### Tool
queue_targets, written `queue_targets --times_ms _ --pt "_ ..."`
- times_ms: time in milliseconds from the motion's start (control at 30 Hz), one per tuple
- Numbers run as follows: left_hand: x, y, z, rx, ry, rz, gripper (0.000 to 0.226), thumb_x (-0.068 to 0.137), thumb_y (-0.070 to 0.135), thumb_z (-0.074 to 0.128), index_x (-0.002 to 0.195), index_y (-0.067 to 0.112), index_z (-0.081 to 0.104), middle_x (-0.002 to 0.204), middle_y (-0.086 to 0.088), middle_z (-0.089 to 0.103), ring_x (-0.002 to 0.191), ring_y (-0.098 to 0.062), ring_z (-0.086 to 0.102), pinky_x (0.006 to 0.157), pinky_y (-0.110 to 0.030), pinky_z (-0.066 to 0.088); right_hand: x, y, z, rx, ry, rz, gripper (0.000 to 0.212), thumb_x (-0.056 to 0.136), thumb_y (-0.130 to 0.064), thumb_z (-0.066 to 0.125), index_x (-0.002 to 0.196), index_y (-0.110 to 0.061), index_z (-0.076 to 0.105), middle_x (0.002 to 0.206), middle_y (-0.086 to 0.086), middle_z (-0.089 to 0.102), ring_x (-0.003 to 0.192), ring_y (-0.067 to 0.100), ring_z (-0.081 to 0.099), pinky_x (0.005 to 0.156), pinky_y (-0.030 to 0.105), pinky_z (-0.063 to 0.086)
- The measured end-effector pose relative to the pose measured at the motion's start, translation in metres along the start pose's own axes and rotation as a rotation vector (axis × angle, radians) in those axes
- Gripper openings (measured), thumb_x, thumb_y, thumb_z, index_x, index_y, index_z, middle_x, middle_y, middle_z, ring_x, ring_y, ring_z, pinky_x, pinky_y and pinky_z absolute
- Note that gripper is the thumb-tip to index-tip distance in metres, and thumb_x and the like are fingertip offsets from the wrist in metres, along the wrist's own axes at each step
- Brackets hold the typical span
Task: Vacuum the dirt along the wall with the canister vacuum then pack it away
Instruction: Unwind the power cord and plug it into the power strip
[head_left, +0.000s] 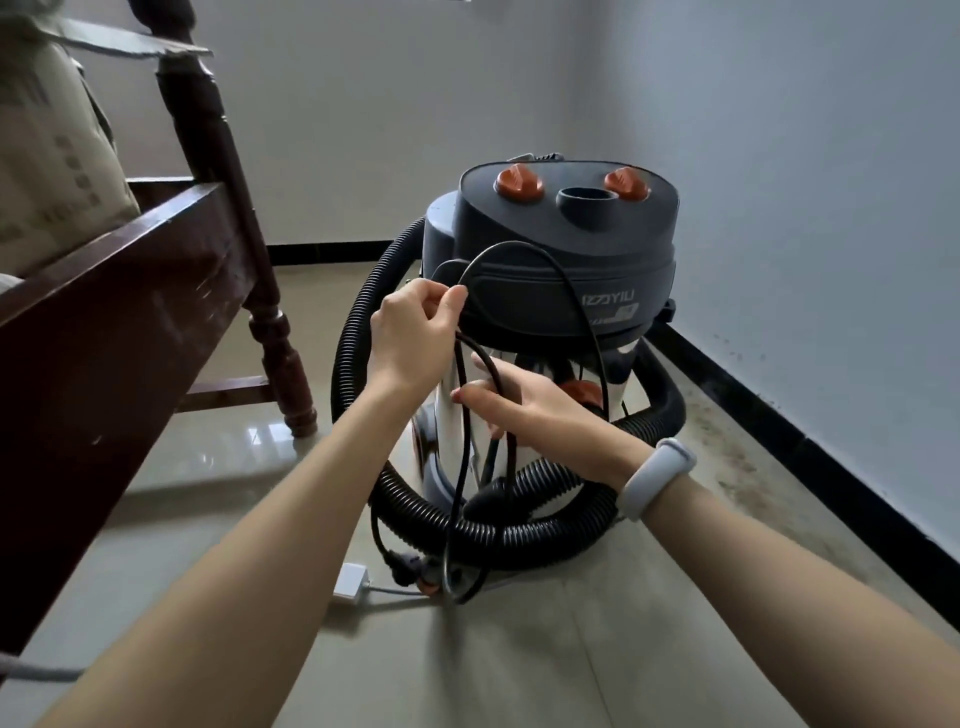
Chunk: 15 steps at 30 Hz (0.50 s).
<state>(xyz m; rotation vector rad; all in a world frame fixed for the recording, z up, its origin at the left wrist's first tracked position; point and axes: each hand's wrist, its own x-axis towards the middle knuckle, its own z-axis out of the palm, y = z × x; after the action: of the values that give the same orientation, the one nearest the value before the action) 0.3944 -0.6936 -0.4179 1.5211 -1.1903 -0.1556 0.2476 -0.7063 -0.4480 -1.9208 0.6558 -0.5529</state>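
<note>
My left hand (410, 332) pinches the cord (524, 248) against the vacuum (550, 249). My right hand (524, 410) grips its loops, fingers curled, hose (467, 530) coiled below.

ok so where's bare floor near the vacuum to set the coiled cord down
Bare tile lies in front of the canister vacuum, between your forearms, and more to the left toward the wooden bed frame. The vacuum's base is crowded by the ribbed hose, the power cord and a white socket block. The strip by the right wall is dirty.
</note>
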Motion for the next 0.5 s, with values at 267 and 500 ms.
queue_targets --times_ms 267,500 --pt "0.001 0.007 -0.008 -0.152 -0.239 0.129 0.015 0.092 0.019 0.058 0.102 0.018 0.068 0.086 0.006 0.059 0.065 0.005 0.054 0.068 -0.011 0.044 0.019 -0.005 -0.034 -0.446 0.54 -0.266 0.011 0.092 -0.012 0.058 0.089 -0.006 0.067 0.081 0.004 0.056 0.077 0.017 0.053 0.075 0.024 0.043" --pt "-0.03 -0.008 0.021 0.226 -0.364 0.262 0.036 0.094 0.04 0.049 0.095 0.01 0.07 0.079 -0.001 0.066 0.076 -0.019 0.061 0.068 -0.033 0.045 -0.004 -0.003 -0.087 -1.129 0.874 -0.405 0.027 0.089 -0.025 0.06 0.083 0.001 0.067 0.074 0.013 0.063 0.052 0.031 0.058 0.051 0.023 0.034"
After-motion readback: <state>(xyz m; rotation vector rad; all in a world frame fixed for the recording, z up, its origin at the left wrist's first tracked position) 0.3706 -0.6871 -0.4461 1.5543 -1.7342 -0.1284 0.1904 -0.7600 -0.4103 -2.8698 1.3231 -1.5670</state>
